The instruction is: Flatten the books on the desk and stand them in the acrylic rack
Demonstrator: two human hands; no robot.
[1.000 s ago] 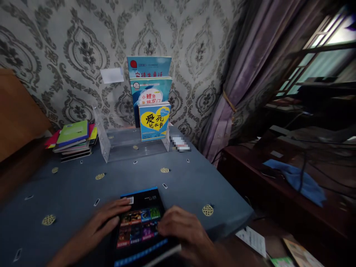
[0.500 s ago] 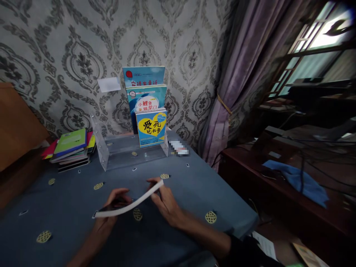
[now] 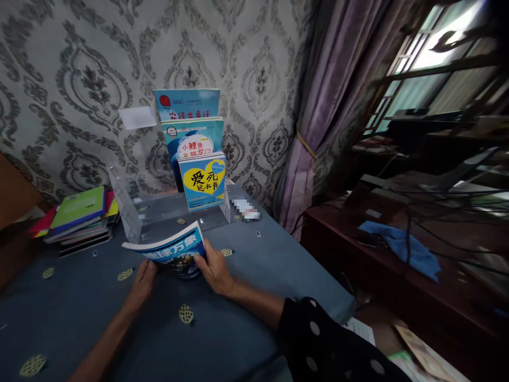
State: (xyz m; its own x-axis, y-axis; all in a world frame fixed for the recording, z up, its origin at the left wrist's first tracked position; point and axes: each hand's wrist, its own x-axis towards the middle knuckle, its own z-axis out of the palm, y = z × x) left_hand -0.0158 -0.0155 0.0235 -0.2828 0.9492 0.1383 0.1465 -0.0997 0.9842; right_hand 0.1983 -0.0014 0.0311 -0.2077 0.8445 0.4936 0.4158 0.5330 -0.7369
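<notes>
A blue softcover book with white lettering is held up above the table, its pages bowed and its cover facing me. My left hand grips its lower left edge. On the right edge, my right hand is closed, thumb on the cover. Behind the book stands a clear acrylic rack. At the rack's right end, books stand upright in stepped rows: a blue and yellow book in front, a teal book behind it, and a taller blue book at the back.
On the left lies a stack of books topped by a green one. A small blurred item lies right of the rack. Along the right side, a dark red desk holds a blue cloth and cables. A purple curtain hangs behind.
Both hands have raised the book toward the rack and tilted it up, so its cover now shows instead of just its edge. The camera view has shifted slightly right.
</notes>
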